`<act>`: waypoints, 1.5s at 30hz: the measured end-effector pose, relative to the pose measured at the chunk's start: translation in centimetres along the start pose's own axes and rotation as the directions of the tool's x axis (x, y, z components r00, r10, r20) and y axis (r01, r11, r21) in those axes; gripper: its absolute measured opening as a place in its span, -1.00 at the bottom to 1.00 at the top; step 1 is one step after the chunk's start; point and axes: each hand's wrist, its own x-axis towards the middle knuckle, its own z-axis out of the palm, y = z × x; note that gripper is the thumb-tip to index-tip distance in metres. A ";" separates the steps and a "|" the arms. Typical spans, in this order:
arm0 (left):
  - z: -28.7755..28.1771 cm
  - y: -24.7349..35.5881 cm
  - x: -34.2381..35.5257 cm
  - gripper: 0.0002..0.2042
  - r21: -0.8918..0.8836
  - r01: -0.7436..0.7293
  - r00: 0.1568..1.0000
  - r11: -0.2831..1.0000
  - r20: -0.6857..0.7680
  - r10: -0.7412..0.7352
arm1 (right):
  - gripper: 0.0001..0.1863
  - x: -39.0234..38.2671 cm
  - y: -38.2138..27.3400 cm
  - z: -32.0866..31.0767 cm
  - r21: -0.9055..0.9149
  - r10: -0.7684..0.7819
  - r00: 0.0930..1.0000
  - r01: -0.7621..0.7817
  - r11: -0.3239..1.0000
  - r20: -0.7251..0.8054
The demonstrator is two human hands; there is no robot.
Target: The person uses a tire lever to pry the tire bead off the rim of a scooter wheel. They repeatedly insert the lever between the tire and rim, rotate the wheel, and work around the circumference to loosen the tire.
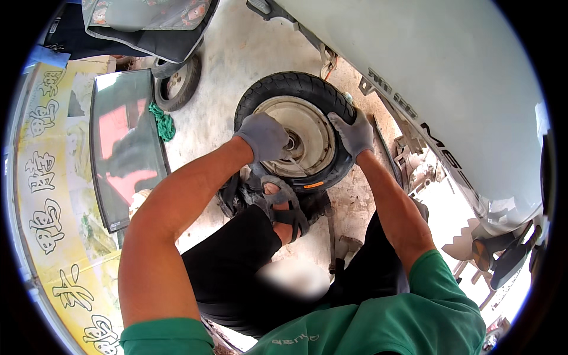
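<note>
A wheel with a black tyre and a worn cream rim lies tilted in front of me. My left hand, in a grey glove, is closed in a fist over the rim, beside the central hub. What its fingers hold is hidden; a thin pale piece shows just below them, against the rim. My right hand, gloved too, grips the tyre's right side, thumb toward the rim and fingers over the tread. An orange label sits on the near sidewall.
My sandalled foot is close against the tyre's near side. A pale vehicle panel overhangs on the right. At left are a dark glass pane, a green cloth, another small wheel and a yellow banner.
</note>
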 end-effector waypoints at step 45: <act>-0.9 1.7 -1.5 -0.60 -0.115 0.209 0.972 0.971 -0.084 -0.219 | -0.11 0.1 0.1 0.1 0.051 -0.056 0.998 0.054 0.997 0.036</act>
